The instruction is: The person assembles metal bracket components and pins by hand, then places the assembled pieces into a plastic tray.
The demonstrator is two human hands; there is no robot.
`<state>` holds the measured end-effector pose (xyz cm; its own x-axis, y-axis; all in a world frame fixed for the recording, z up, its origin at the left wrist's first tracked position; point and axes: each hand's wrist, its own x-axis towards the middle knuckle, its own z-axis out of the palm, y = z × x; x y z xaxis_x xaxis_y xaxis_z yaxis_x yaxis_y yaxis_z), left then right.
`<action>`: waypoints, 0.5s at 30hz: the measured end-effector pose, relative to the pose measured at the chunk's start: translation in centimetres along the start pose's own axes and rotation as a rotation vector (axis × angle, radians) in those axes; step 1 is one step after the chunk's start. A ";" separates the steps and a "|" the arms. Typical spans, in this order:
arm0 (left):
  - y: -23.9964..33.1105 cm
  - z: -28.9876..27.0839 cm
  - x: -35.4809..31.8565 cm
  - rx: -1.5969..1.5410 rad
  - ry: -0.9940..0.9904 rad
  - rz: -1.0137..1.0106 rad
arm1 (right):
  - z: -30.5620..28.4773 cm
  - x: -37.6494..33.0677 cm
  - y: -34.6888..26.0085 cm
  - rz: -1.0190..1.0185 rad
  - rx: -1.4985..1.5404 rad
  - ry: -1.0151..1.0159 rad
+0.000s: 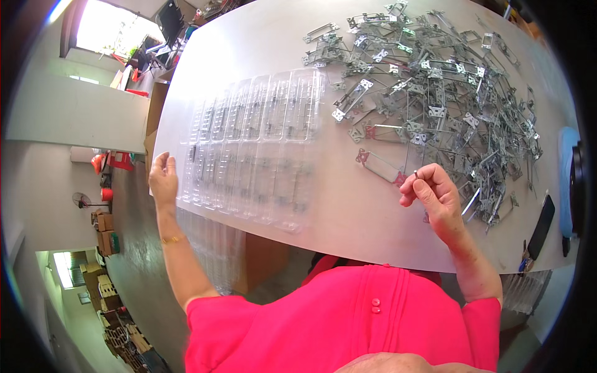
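The right hand (pixel 438 199) is raised over the near right part of the pale counter (pixel 357 233), thumb and forefinger pinched around a small metal piece (pixel 415 174) whose tip shows above them; the other fingers are curled in. Just beside these fingers lies a metal bracket with red ends (pixel 362 157), its nearer end close under the fingertips; whether they touch it, I cannot tell.

The left hand (pixel 163 180) is at the left edge of the counter, fingers bent, beside the outer edge of a clear plastic tray (pixel 292 225). Whether it grips the tray or anything else, I cannot tell. A thin yellow bracelet (pixel 169 239) circles that wrist.

The tray lies flat on the left part of the counter, its long compartments set in two rows. Slim dark parts show in the far row; the near row is hazy with glare.

A large tangled heap of metal brackets (pixel 437 112) covers the right part of the counter, well apart from the left hand. Near the right edge lies a flat black object (pixel 541 227). Below the near edge stand more clear plastic (pixel 211 252) and a cardboard box (pixel 264 261).
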<state>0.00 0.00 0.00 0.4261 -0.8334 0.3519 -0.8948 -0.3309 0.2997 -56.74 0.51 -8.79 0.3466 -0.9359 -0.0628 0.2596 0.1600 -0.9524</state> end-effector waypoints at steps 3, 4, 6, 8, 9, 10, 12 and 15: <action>10.9 0.7 -6.9 -0.136 0.107 0.204 | -0.3 -0.7 0.2 -0.030 0.011 0.018; 14.5 0.3 -9.3 -0.149 0.050 0.263 | -0.4 -1.0 0.3 -0.019 0.018 0.009; 19.5 0.5 -13.6 -0.121 -0.022 0.429 | -0.3 -1.4 0.3 -0.013 0.033 0.002; 22.4 1.8 -16.0 -0.082 -0.038 0.553 | -0.5 -1.7 0.1 0.012 0.046 -0.026; 23.3 2.5 -16.8 -0.069 -0.053 0.566 | -0.5 -1.8 0.0 0.005 0.050 -0.019; 23.8 3.2 -17.1 -0.056 -0.067 0.579 | -0.5 -1.8 -0.1 0.016 0.057 -0.026; 23.9 4.4 -17.2 -0.036 -0.059 0.570 | -0.5 -1.9 -0.2 0.020 0.069 -0.024; 23.4 5.7 -16.9 -0.001 -0.057 0.537 | -0.2 -2.1 -0.3 0.040 0.059 -0.039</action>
<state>-28.87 3.84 -4.04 -0.0996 -0.9078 0.4074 -0.9846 0.1490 0.0912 -57.72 2.36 -8.46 0.3924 -0.9156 -0.0878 0.2972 0.2165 -0.9299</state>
